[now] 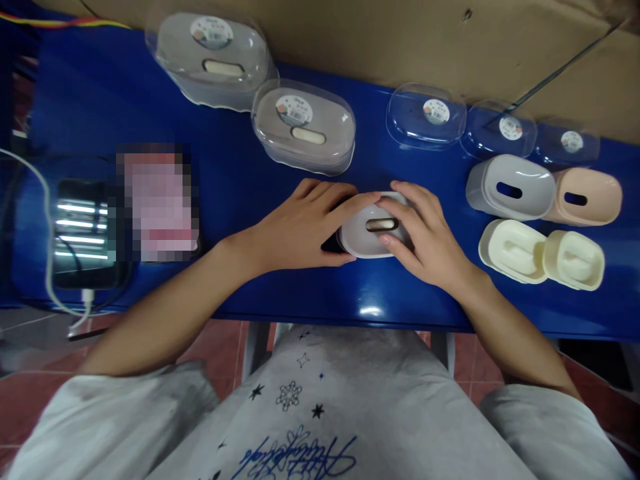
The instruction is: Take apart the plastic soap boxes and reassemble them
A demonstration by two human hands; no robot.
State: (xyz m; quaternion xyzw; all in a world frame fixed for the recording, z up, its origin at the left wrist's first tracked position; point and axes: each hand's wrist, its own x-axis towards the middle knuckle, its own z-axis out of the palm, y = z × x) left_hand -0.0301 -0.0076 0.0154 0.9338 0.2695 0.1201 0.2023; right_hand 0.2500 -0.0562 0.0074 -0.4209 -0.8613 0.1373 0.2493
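Observation:
A small grey oval plastic container point(357, 233) stands on the blue table in front of me. A slot in its floor shows a cream-coloured piece point(387, 225). My left hand point(305, 227) is closed round the container's left side, index finger at the far rim and thumb low at the near side. From the right, my right hand point(423, 230) grips the same container, its fingers over the rim and thumb reaching inside. To the right are a grey slotted container point(480, 190), a peach slotted container point(607, 210) and two cream inner trays point(517, 270) point(590, 280).
Two lidded grey containers point(205, 87) point(320, 157) stand at the back left. Several clear lids point(405, 123) with round labels lie at the back right, against brown cardboard point(350, 40). At left are a cabled dark device point(80, 267) and a pixelated pink object point(157, 200).

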